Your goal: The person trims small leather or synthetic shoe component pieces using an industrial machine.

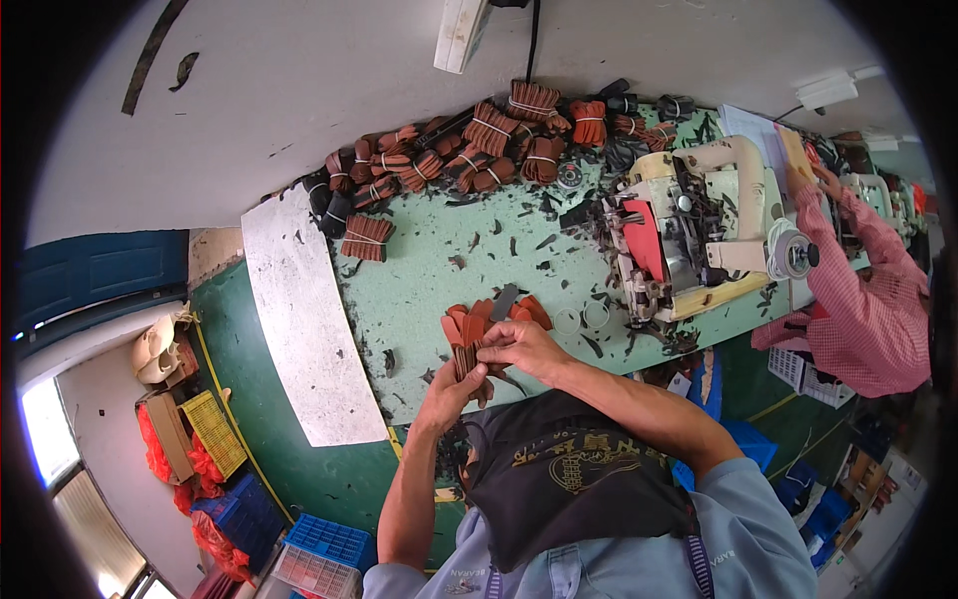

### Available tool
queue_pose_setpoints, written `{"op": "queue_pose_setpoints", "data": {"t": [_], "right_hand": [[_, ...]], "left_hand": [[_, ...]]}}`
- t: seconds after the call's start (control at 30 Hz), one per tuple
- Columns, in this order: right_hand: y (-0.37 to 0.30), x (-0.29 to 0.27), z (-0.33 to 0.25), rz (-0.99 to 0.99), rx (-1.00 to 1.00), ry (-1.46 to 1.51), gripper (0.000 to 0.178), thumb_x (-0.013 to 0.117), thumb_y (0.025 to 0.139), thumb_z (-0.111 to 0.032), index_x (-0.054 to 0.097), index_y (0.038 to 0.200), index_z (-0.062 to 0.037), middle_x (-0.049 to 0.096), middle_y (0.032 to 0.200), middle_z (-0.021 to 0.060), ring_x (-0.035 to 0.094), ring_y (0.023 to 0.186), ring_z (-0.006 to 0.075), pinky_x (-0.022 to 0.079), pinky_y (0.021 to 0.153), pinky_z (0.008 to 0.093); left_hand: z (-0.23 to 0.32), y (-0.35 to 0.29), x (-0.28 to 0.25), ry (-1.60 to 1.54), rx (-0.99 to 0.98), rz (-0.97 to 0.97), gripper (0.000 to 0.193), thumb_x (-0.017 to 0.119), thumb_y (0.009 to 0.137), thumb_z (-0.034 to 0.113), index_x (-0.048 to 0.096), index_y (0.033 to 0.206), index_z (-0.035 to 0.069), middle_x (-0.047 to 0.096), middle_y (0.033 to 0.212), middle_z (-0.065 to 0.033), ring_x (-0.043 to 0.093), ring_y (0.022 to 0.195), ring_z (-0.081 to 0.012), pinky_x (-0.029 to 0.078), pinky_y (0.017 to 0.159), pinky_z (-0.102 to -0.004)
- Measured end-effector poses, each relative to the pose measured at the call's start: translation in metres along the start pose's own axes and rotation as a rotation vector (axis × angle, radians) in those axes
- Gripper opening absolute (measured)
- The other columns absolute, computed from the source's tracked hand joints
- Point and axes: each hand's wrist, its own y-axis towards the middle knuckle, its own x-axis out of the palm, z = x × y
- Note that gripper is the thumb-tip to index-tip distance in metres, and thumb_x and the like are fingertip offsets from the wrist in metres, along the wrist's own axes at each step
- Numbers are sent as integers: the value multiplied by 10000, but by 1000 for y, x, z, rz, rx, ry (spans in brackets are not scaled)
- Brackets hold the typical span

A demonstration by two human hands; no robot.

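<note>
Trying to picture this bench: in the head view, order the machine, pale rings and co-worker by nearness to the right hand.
1. Pale rings, just right of the right hand.
2. Machine, farther right.
3. Co-worker, at far right.

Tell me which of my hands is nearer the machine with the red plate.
Right. Your right hand is left of the machine, apart from it; your left hand, holding brown strips, is farther left.

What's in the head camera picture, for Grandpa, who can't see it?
A person's left hand and right hand hold a stack of brown strips over a pale green worktable strewn with scraps. Banded bundles of strips lie by the wall; to the right stand a cream bench machine and, past it, a co-worker in a pink checked top.
</note>
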Motion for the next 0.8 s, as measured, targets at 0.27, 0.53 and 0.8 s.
{"op": "queue_pose_setpoints", "data": {"t": [0.27,0.53,0.8], "right_hand": [[-8,-5,13,177,-61,-314,132,637,876,-120,612,937,-6,670,843,75,633,766,144,495,700,307],[-7,-38,23,727,-604,-1104,261,625,830,-70,555,1080,-47,550,873,115,570,812,297,463,717,408],[3,4,7,173,-552,-716,215,642,842,-93,601,1039,-18,629,939,137,630,826,287,495,720,367]], "left_hand": [[-21,14,-2,-69,-57,6,297,484,987,235,499,1160,-6,637,982,-133,573,682,-135,453,550,-273],[-29,12,-2,-267,22,143,380,479,995,266,449,1279,15,626,1094,-146,533,655,-103,435,542,-244],[-22,11,-7,-135,23,77,287,500,995,302,508,1125,46,583,810,-58,517,646,-110,398,535,-255]]}}
